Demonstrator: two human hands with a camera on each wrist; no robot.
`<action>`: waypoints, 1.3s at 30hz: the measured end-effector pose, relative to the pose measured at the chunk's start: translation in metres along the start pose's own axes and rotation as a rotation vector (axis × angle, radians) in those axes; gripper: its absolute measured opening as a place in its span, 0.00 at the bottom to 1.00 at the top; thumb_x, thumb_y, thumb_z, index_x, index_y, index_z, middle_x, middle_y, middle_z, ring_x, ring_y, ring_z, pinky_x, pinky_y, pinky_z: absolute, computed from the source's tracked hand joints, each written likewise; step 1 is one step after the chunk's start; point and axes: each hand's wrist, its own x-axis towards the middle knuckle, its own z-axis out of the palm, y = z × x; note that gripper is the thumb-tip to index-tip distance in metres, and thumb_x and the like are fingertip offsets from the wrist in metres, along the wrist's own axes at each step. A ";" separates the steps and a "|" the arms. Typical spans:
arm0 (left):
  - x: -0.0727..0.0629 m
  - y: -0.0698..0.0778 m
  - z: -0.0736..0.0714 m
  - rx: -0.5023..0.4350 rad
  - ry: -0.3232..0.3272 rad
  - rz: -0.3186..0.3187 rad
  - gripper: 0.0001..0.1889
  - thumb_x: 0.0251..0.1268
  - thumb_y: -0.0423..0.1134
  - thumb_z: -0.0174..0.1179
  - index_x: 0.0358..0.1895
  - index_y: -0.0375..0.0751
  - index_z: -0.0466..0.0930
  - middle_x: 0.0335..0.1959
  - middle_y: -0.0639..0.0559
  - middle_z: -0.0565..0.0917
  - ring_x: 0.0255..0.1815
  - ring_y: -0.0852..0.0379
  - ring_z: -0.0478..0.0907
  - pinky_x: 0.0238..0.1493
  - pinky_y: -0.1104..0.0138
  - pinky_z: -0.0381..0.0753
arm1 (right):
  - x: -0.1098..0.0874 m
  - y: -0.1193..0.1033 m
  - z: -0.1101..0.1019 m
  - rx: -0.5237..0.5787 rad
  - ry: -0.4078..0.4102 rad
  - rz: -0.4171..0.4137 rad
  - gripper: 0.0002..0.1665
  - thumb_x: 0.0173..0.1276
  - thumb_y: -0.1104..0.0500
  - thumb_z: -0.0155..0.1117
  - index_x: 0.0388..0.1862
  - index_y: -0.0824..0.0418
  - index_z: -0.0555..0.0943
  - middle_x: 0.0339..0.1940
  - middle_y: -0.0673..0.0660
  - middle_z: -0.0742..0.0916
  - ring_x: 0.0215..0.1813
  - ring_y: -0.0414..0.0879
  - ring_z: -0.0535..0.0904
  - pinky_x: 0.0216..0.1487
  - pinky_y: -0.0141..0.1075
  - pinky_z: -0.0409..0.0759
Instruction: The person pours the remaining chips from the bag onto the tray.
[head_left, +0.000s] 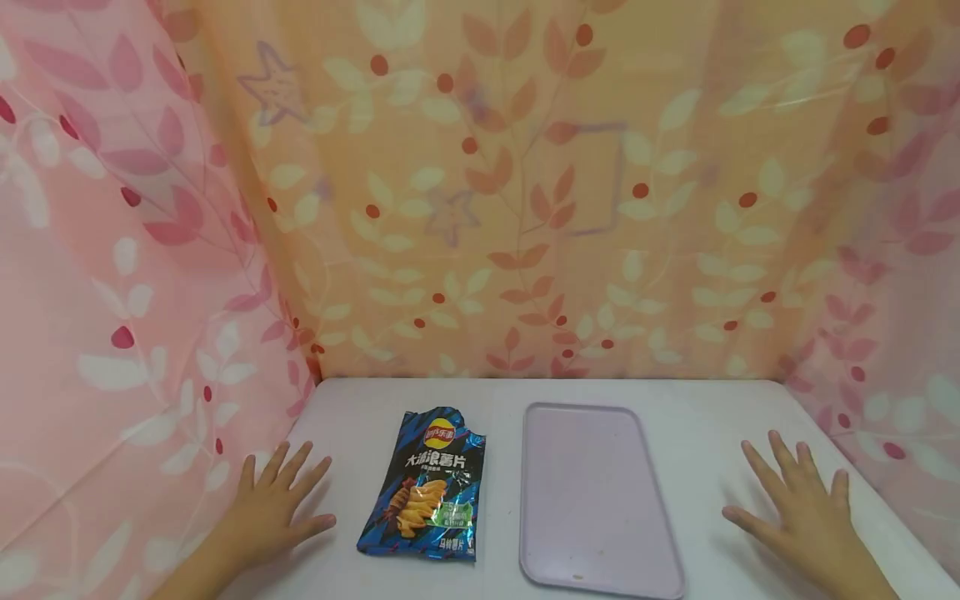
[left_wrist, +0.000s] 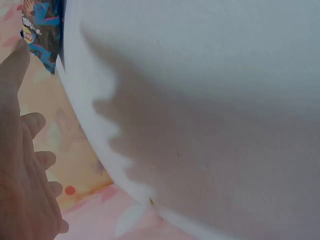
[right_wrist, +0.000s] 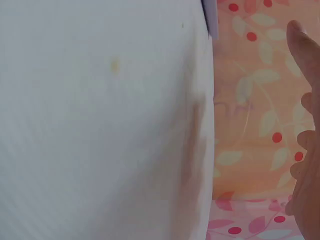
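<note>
A blue and black bag of potato chips, its top edge torn unevenly, lies on the white table left of centre. To its right is a shallow lilac tray with rounded corners and a few crumbs on it. My left hand is spread over the table left of the bag, holding nothing. Beyond the tray's right side, my right hand has its fingers spread and holds nothing. In the left wrist view, part of the chip bag shows near the thumb, and the hand casts a shadow on the table.
Behind the white table hangs an orange floral curtain. Pink floral cloth runs along the left side and more pink cloth along the right. The lilac tray's edge shows in the right wrist view.
</note>
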 end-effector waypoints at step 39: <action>0.018 0.056 0.023 -0.227 -0.135 -0.023 0.57 0.51 0.79 0.62 0.76 0.38 0.66 0.76 0.38 0.68 0.76 0.28 0.61 0.65 0.24 0.57 | 0.027 -0.074 0.001 0.516 -0.122 0.186 0.43 0.75 0.48 0.66 0.80 0.62 0.61 0.80 0.72 0.61 0.76 0.80 0.54 0.59 0.81 0.57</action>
